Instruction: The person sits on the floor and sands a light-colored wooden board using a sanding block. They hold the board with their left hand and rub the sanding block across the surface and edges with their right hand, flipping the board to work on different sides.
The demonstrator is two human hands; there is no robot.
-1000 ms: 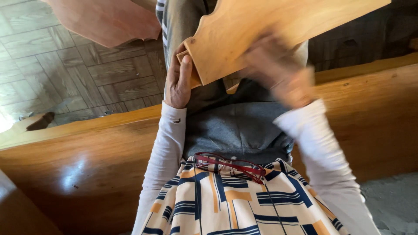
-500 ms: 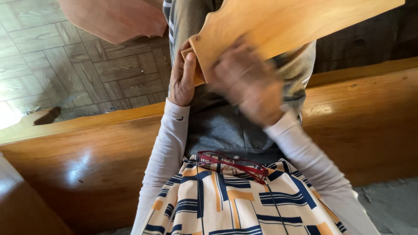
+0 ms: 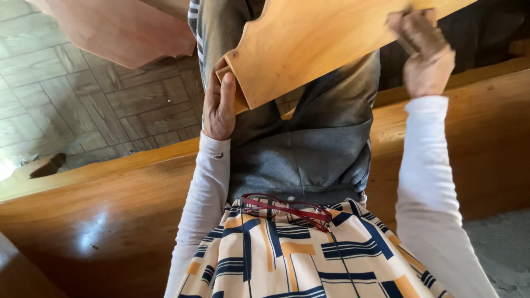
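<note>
Here, near to far, w/ the board as landmark. Nearest the camera: one patterned shirt (image 3: 287, 259) w/ one pair of red glasses (image 3: 287, 208) hung at its collar, both below the board. Two white sleeves run up from there. Left hand (image 3: 219, 107) sits at the board's lower-left end, fingers closed round the end edge and thumb laid along it. Right hand (image 3: 424, 52) is at the board's upper-right edge, fingers curled over it; how tight, can't tell, since that hand is blurred. One board (image 3: 326, 41), pale wood w/ a scalloped edge, is held up off the bench (image 3: 110, 221), tilted, high end to the right. Judged progress: board lifted and in both hands, not yet set down or fitted anywhere. One long brown bench passes under the board. Beyond it, tiled floor (image 3: 110, 105); one more wood panel (image 3: 127, 30) lies up-left of the board.
</note>
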